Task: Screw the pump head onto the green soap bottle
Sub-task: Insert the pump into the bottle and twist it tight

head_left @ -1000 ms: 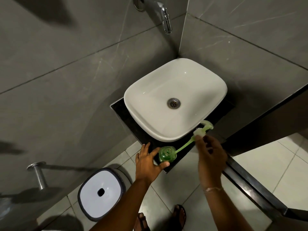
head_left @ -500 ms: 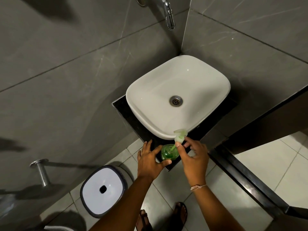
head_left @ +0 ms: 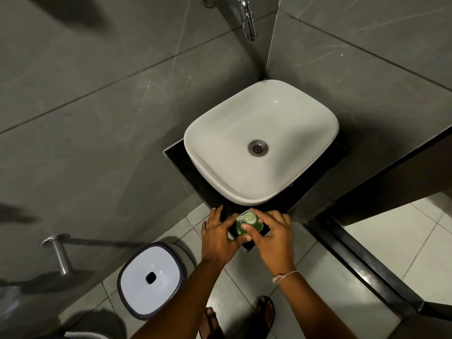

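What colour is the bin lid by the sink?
White, with a dark rim and a dark centre hole: the bin lid, head view.

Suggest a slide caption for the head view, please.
Left hand steadies green soap bottle while right hand seats pump head.

Pale pump head [head_left: 246, 216] sits atop the upright green soap bottle [head_left: 241, 228] at the counter's corner.

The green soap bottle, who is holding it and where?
The left hand grips the green soap bottle by its side; the right hand pinches the pump head on top.
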Demonstrator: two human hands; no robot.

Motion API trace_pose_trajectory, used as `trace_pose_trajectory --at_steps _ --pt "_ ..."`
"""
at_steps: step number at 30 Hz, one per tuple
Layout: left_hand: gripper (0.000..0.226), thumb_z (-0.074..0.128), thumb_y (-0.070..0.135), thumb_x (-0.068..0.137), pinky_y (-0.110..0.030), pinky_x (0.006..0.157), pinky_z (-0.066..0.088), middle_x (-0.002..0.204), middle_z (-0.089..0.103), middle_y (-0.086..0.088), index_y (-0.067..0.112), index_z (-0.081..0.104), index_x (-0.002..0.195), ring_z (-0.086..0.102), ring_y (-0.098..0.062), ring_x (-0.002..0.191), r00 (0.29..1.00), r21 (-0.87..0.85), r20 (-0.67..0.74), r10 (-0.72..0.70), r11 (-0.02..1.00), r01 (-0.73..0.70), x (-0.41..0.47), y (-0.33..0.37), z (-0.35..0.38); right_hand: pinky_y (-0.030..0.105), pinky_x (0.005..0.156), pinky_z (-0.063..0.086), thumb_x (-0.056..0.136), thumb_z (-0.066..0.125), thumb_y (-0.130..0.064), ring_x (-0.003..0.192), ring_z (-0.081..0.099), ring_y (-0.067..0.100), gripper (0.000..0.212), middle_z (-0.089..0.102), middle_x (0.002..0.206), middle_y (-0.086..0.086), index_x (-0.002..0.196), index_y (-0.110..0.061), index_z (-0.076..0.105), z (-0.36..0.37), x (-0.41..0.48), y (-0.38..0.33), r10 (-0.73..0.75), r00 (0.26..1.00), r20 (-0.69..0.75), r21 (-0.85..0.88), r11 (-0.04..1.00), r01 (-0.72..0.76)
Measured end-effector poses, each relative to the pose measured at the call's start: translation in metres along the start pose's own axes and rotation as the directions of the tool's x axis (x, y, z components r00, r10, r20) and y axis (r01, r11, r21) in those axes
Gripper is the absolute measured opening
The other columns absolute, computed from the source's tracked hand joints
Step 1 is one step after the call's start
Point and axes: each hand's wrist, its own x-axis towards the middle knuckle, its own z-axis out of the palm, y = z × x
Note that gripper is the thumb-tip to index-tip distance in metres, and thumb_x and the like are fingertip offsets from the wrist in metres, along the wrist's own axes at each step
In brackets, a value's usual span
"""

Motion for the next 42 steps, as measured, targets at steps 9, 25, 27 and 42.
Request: trace_pose_trajectory --at_steps 9,25,27,42 --pt "0.073 0.063 0.072 0.067 -0.055 0.116 0.017 0.158 0.024 -0.008 0.039 0.05 0.131 0.012 -0.026 0.147 1.0 -0.023 0.004 0.015 1.0 -0.015 0.0 -0.001 0.0 0.037 0.078 0.041 0.08 0.068 -0.041 0.092 0.053 0.023 0.023 0.069 0.089 -0.007 0.091 -0.021 0.072 -0.003 0.013 0.015 -0.156 0.986 0.052 -0.225 0.961 0.164" --pt "0.067 0.066 0.067 0.069 -0.052 0.116 0.015 0.157 0.026 -0.008 0.035 0.055 0.127 0.013 -0.026 0.147 0.999 0.016 -0.028 0.023 1.0 -0.022 0.0 -0.001 0.002 0.035 0.077 0.04 0.067 0.078 -0.053 0.081 0.046 0.014 0.035 0.049 0.071 -0.013 0.078 -0.024 0.06 0.007 0.012 0.009 -0.072 0.996 -0.049 -0.11 0.992 0.067" --pt "0.067 0.066 0.067 0.07 -0.053 0.116 0.016 0.157 0.026 -0.007 0.036 0.055 0.128 0.013 -0.025 0.147 0.999 0.016 -0.03 0.012 1.0 -0.012 0.0 -0.002 0.003 0.037 0.079 0.041 0.068 0.078 -0.05 0.084 0.047 0.013 0.029 0.05 0.071 -0.016 0.078 -0.028 0.06 0.006 0.013 0.009 -0.074 0.997 -0.001 -0.063 0.995 0.074" --pt "0.065 0.067 0.059 0.073 -0.053 0.117 0.007 0.157 0.026 -0.005 0.038 0.049 0.132 0.007 -0.023 0.148 0.999 0.107 -0.025 0.034 0.994 -0.031 0.004 -0.003 0.005 0.042 0.078 0.043 0.06 0.081 -0.055 0.084 0.049 0.019 0.045 0.052 0.076 -0.009 0.087 -0.026 0.059 0.006 0.013 0.004 0.037 0.999 -0.005 -0.15 0.988 -0.038"
